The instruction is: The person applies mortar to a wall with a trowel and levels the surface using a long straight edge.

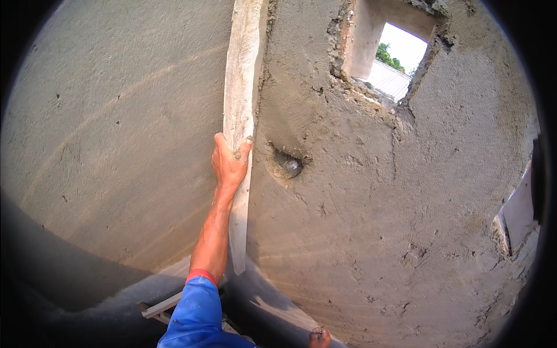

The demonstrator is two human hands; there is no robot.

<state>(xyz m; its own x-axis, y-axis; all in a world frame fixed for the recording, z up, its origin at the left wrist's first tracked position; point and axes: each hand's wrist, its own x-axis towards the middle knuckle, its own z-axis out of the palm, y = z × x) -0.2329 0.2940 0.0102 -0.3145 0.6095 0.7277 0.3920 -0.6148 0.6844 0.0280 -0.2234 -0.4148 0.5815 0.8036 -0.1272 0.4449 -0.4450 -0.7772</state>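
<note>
Blue sleeve [194, 313] up: left hand [230, 162] clenched on straightedge [241, 116] at wall corner [258, 191]; right hand [319, 337] grip unclear; one-handed, board may slip.

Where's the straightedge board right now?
Head view, centre: the board stands upright in the wall corner, gripped by the left hand, left of the window opening.

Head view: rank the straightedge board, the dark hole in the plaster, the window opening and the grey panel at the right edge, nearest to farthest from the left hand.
From the left hand:
1. Straightedge board, gripped by it, upright in the wall corner.
2. Dark hole in the plaster, just to its right.
3. Window opening, upper right.
4. Grey panel, far right edge.
</note>
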